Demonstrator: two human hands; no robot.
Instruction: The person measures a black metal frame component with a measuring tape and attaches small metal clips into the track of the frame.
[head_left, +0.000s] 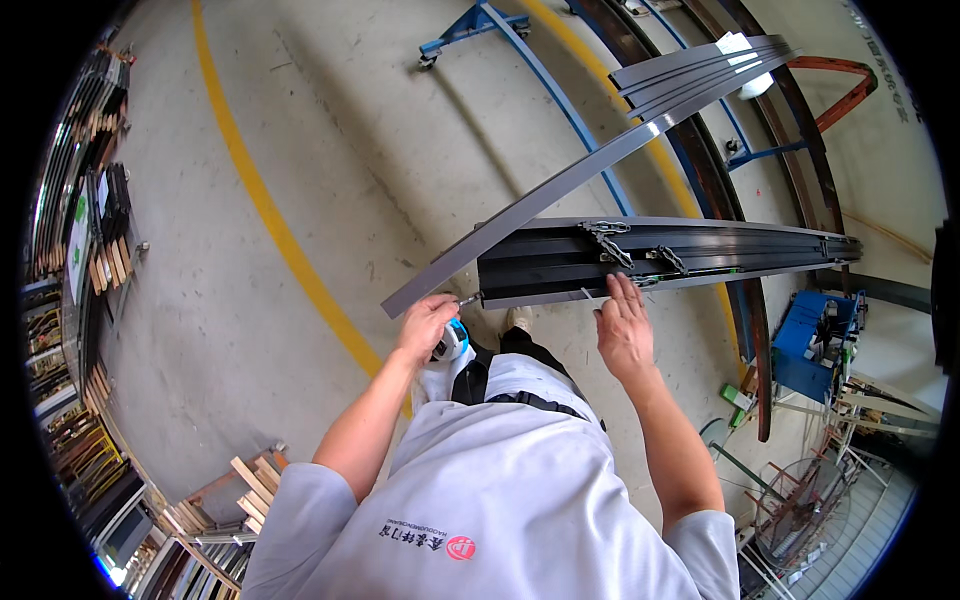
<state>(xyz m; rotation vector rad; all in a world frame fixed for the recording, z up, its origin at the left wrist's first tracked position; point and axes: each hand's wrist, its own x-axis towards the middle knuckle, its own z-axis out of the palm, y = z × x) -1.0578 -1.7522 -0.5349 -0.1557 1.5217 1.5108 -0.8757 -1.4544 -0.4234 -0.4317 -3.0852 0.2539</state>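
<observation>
On the left stand racks of stacked wooden and metal strips (100, 240). The left hand (425, 325) is closed around a blue-and-white tape measure (452, 342), at the near end of the long dark metal frame profile (660, 258). The right hand (625, 325) lies open, fingers on the profile's front edge. The measuring seems only begun; little tape is visible.

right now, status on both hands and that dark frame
Left hand shut on tape measure at frame end. Right hand open, flat on dark frame. Long grey strip lies across top.
</observation>
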